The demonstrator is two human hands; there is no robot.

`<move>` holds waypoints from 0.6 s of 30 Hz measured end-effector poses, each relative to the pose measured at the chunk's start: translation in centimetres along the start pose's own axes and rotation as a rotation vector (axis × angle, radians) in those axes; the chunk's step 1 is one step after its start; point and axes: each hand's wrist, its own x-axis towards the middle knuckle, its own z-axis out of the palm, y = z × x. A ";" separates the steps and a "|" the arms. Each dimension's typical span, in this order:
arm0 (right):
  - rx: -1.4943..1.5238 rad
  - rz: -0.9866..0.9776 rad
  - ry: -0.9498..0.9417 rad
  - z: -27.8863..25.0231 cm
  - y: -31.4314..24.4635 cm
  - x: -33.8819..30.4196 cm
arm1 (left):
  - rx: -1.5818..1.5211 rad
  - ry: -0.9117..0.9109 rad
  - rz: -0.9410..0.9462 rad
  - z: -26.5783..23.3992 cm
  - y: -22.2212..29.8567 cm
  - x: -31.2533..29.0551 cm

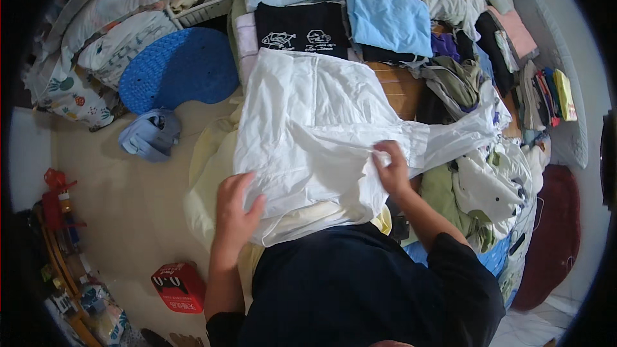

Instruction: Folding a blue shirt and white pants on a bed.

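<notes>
A white long-sleeved garment, seemingly a shirt [321, 99], lies spread and wrinkled in front of me, one sleeve [453, 144] stretched out to the right. At its left edge is my left hand [234, 209], thumb and fingers apart and nothing held. My right hand [392, 168] is over the right side of the garment, beside a loose fold; its fingers are bent, with a gap between them and the thumb. Pale yellow cloth [212, 180] shows beneath and to the left of the garment.
Folded clothes lie at the far side, among them a black printed shirt [299, 26] and a light blue piece [389, 22]. Rumpled clothes [453, 83] are heaped right. A blue mat [180, 67], a bluish bundle [151, 135] and a red box [178, 288] are at left.
</notes>
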 end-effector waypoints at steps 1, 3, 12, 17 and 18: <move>0.050 0.243 0.059 -2.0 2.3 -0.5 | 0.037 -0.031 0.217 1.6 0.5 0.9; 0.095 0.681 0.197 -5.3 6.6 -1.9 | 0.071 -0.054 0.440 4.5 1.1 1.8; 1.033 1.263 0.172 -5.9 13.8 -3.7 | 0.255 -0.282 0.532 8.2 -0.1 0.8; 1.134 1.325 0.128 -3.7 15.2 -2.9 | 0.160 -0.293 0.460 8.3 0.6 0.6; 1.213 1.339 0.123 -3.2 15.6 -2.9 | 0.175 -0.308 0.439 8.4 0.7 0.5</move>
